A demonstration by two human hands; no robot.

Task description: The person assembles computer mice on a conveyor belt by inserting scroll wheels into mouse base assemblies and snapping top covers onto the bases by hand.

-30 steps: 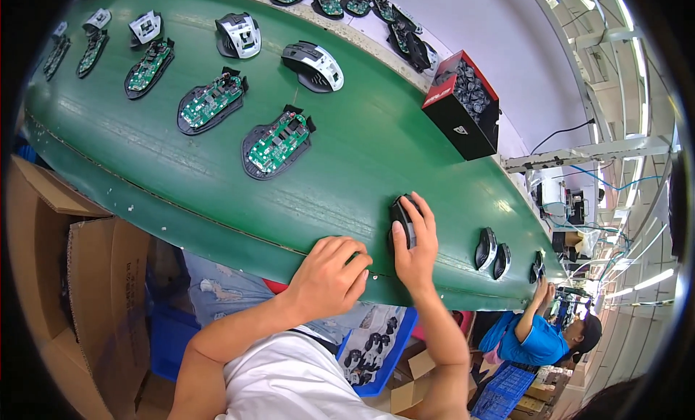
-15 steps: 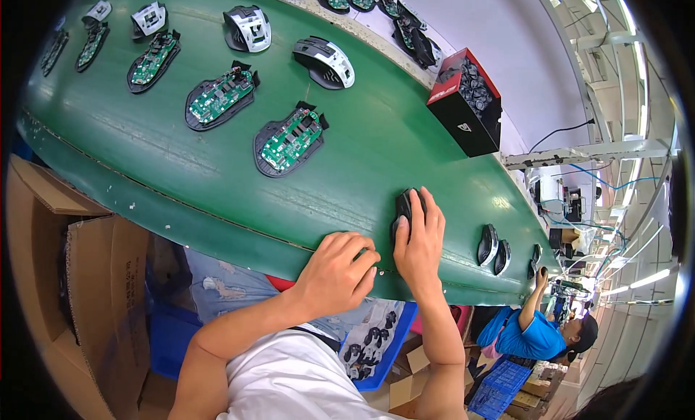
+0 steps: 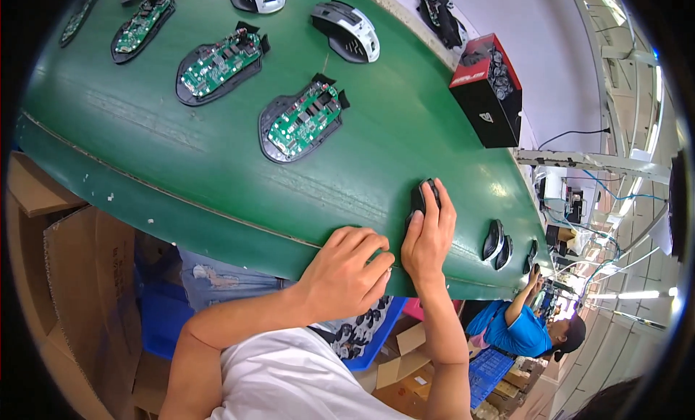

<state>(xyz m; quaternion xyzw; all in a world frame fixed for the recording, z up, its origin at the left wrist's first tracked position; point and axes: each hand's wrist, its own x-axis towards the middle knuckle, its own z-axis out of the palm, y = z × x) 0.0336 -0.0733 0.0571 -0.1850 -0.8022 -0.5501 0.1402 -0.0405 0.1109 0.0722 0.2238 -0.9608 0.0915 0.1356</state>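
**Item Count, Green Belt**

- Open mouse bases with green circuit boards: four, e.g. (image 3: 300, 120), one cut off at the upper left edge.
- Assembled mice: two at the top, e.g. (image 3: 347, 31); one black mouse (image 3: 422, 198) under a hand.
- Black shells at the far right: three, e.g. (image 3: 493, 239).
- Red-and-black box (image 3: 486, 91): one.
- Hands on the belt: two.

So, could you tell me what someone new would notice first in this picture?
Probably the green belt curving across the view, dotted with open mouse bases showing green circuit boards. Next, the right hand lying on a dark mouse near the belt's near edge, with the left hand curled on that edge beside it. A red and black box stands at the far side.
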